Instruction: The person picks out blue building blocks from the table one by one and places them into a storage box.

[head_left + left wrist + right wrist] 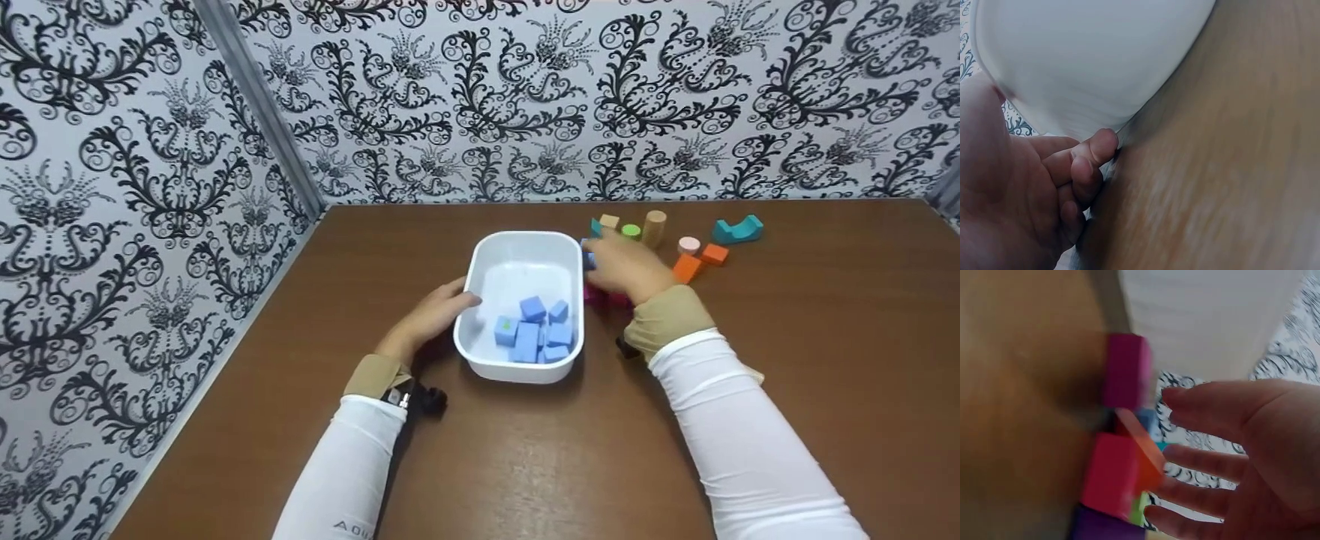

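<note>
A white plastic tub (517, 372) stands on the table with several blue blocks (526, 342) gathered at its near end. At the tub's left side, my left hand (431, 316) grips it, thumb over the rim and fingers bent against the outer wall low down. My right hand (628, 266) hovers beside the tub's right side, over a group of coloured blocks. In the right wrist view its fingers are spread and hold nothing. Close to them are a magenta block (1122, 371), a red block (1107, 473), an orange block (1144, 453) and a purple block (1103, 526).
Behind my right hand stand a wooden cylinder (654, 229) and a green round piece (631, 232). Farther right lie orange blocks (687, 268), a pink round piece (688, 245) and a teal curved block (738, 230). A patterned wall (525, 112) borders the table's back and left.
</note>
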Demonstrator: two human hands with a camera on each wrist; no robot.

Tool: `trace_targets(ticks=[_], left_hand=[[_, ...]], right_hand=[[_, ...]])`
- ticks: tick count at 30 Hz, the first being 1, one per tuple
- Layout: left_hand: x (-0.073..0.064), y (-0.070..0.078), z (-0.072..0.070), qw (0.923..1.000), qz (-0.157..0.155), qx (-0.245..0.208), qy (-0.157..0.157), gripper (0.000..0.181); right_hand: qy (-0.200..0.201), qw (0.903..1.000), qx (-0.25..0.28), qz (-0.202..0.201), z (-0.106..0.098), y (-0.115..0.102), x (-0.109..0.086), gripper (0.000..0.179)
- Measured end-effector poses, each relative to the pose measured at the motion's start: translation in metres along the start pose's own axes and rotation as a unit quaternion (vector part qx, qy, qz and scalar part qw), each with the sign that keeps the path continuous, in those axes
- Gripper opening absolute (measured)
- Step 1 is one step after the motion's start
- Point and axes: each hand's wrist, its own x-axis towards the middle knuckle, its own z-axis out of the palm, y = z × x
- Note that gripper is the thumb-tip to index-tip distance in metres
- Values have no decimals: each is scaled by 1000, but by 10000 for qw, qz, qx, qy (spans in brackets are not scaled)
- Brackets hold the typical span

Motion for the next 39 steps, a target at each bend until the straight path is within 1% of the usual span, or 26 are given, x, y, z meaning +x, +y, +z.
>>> trace_targets(ticks=[2, 6, 8, 13, 15, 17, 20, 22, 24, 28, 33, 36, 39], left_hand=[[-2, 0, -1, 10000, -13, 37, 49, 71], [-5, -1, -2, 9999, -66, 113, 75, 72], [-5, -2, -1, 9998, -101, 132, 80, 72], [-4, -4, 3, 9999, -85, 88, 53, 71], [-3, -4, 3, 9999, -94, 94, 61, 71], [-2, -4, 2, 9999, -121, 94, 80, 71], [-2, -4, 2, 9999, -136, 6, 50, 72], [-2, -4, 2, 9999, -122, -48, 31, 72], [-1, -3, 2, 9999, -106, -95, 7, 72], [0, -3, 3, 10000, -86, -45, 20, 72], [2, -3, 3, 10000, -83, -26, -19, 73], [3, -3, 2, 10000, -44, -44, -40, 71], [3, -4, 1, 10000, 11, -34, -18, 69]], right_hand=[[-71, 9998, -144, -142, 8, -2, 4, 54], [62, 9994, -241, -254, 18, -2, 9, 46], [93, 9993, -273, -241, 20, 0, 9, 43], [34, 9996, -264, -122, 18, 6, 7, 43], [112, 9997, -188, -81, 18, 6, 6, 40], [295, 9994, -127, -100, 19, 6, 6, 37], [547, 9983, -158, -157, 20, 7, 6, 27], [627, 9976, -212, -184, 19, 8, 5, 22], [592, 9978, -254, -145, 18, 8, 4, 18], [500, 9987, -17, -12, 7, 8, 0, 20], [620, 9977, 277, 40, -20, 3, -11, 28], [734, 9965, 398, 60, -40, -6, -21, 32], [786, 9956, 514, 43, -55, -21, -32, 34]])
